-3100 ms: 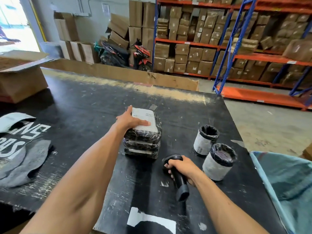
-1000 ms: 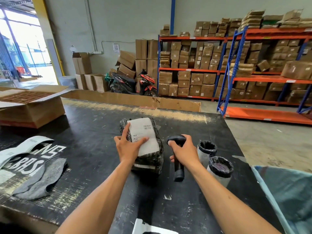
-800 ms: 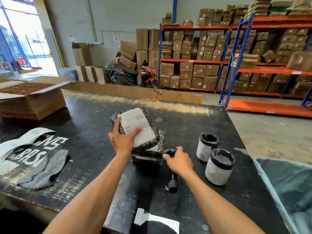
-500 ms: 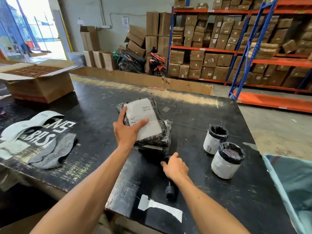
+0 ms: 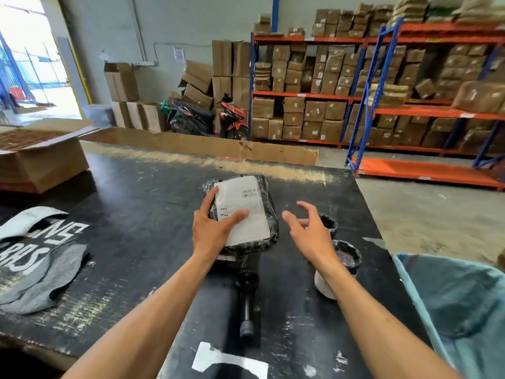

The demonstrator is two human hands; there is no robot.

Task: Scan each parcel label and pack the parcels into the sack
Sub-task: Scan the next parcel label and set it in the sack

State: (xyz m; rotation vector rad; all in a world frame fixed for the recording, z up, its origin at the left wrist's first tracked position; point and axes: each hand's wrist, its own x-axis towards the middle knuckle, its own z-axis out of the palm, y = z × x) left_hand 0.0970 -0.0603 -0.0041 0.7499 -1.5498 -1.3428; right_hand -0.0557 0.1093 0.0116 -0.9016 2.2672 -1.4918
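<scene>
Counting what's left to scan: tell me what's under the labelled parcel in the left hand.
Under the labelled parcel, gripped by the left hand, only a sliver of another black-wrapped parcel shows on the table. The parcel above covers how many lie there.

Tubs [image 5: 345, 258] beside sack [image 5: 461, 305] — scanner [image 5: 247, 302] nearer

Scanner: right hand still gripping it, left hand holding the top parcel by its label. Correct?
Not quite. The head view shows the scanner lying on the black table, released; the right hand hovers above it, fingers spread, holding nothing. The left hand does hold the top parcel, thumb on its label.
</scene>
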